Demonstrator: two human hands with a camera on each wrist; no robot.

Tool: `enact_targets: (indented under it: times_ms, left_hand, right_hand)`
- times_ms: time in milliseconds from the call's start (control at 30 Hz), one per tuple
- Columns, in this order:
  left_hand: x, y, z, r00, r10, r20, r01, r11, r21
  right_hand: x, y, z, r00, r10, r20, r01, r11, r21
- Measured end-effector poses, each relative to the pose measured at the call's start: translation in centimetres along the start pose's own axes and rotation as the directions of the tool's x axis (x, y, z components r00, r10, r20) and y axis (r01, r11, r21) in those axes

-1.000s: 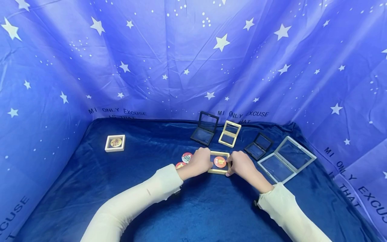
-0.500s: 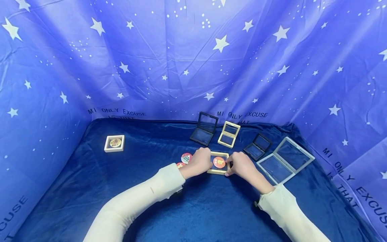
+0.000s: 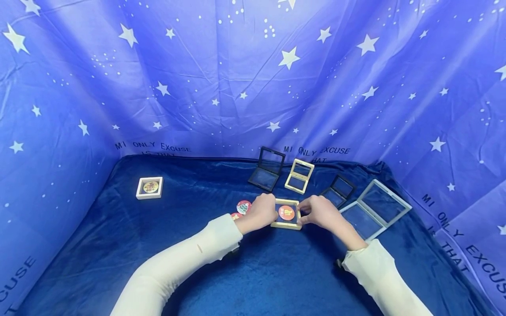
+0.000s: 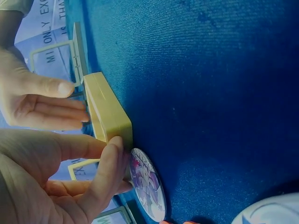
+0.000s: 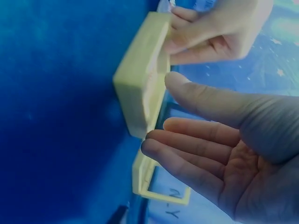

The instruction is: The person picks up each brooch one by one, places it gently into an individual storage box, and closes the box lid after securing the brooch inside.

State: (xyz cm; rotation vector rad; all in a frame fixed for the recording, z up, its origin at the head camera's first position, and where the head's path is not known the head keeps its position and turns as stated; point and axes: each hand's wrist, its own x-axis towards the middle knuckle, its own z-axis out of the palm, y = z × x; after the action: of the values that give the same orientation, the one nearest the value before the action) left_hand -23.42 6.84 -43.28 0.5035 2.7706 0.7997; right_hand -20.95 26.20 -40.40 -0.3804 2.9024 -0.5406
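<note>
A closed gold-edged display frame [image 3: 285,226] lies on the blue cloth, with a round orange badge [image 3: 286,213] inside it. My left hand [image 3: 259,212] pinches the frame's left end between thumb and fingers, as the left wrist view shows at the near corner [image 4: 122,130]. Beside the frame's right end is my right hand [image 3: 322,215]; its fingers are extended and the thumb stands apart, with nothing held between them in the right wrist view. Two round badges, one with a tree [image 3: 243,207], lie left of the left hand, partly covered by it.
Behind stand an opened black frame [image 3: 265,177] and an opened cream one [image 3: 298,183]. To the right are a smaller black frame [image 3: 343,188] and a large pale grey frame [image 3: 381,216], both opened. A white closed frame [image 3: 149,195] lies far left.
My right hand has let go of the frame's right end and moved slightly right, its fingers straightening. My left hand keeps its hold, and the frame stays nearly in place.
</note>
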Motion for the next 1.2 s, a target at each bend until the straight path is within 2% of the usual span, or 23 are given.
enact_targets:
  times_ms: [167, 433, 700, 867, 967, 1200]
  left_hand:
    - [0.0, -0.1, 0.1, 1.0, 0.009, -0.013, -0.009, 1.0, -0.005]
    - [-0.3, -0.2, 0.0, 0.997, 0.055, -0.058, -0.056, 0.998, -0.024]
    - [-0.4, -0.3, 0.2, 0.995, 0.045, -0.085, -0.049, 0.998, -0.037]
    - [-0.5, -0.4, 0.3, 0.992, 0.051, -0.117, -0.055, 0.998, -0.029]
    - [-0.5, -0.5, 0.3, 0.99, 0.048, -0.129, -0.053, 0.998, -0.036]
    - [-0.9, -0.8, -0.6, 0.986, 0.043, -0.162, -0.054, 0.996, -0.065]
  right_hand:
    - [0.0, 0.5, -1.7, 1.0, 0.031, 0.006, -0.031, 0.999, 0.026]
    - [-0.7, 1.6, -5.2, 0.995, 0.093, -0.036, -0.091, 0.994, 0.064]
    - [-2.3, 3.7, -8.9, 0.986, 0.098, -0.136, -0.089, 0.993, 0.074]
    - [-3.4, 5.3, -10.3, 0.975, 0.129, -0.178, -0.114, 0.989, 0.094]
    - [-4.2, 6.2, -10.9, 0.968, 0.176, -0.18, -0.154, 0.979, 0.13]
    - [-6.0, 8.2, -11.5, 0.932, 0.263, -0.251, -0.221, 0.958, 0.184]
